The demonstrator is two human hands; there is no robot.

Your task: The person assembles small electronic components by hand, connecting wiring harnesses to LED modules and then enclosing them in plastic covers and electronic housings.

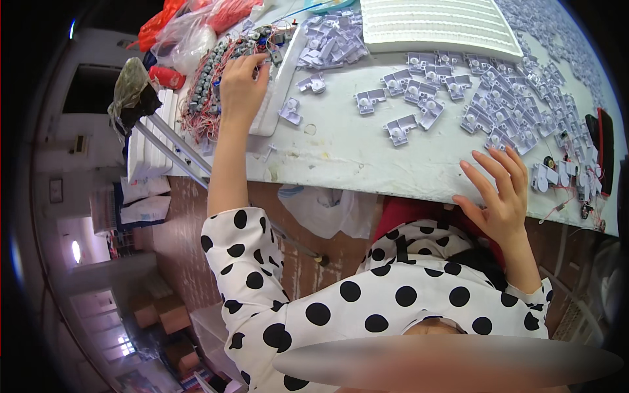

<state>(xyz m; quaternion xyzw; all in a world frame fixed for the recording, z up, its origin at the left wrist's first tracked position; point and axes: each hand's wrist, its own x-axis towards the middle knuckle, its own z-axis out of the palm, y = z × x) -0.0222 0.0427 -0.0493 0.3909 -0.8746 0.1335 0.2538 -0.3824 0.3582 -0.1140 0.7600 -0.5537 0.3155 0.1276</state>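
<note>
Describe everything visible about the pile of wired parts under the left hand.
The pile of wired parts is a dense heap of small grey motor-like pieces tangled with thin red and some blue wires. It lies at the table's far left corner, partly on a white tray, with red and clear plastic bags just behind it. The left hand rests on its right side, fingers curled down into the pieces. Finer detail is too small to tell.

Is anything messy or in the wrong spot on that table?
The small grey plastic parts lie scattered loose across the white table, facing every way. The left hand rests on a tangled heap of wired parts; the right hand hovers open at the table edge. Nothing looks broken.
</note>
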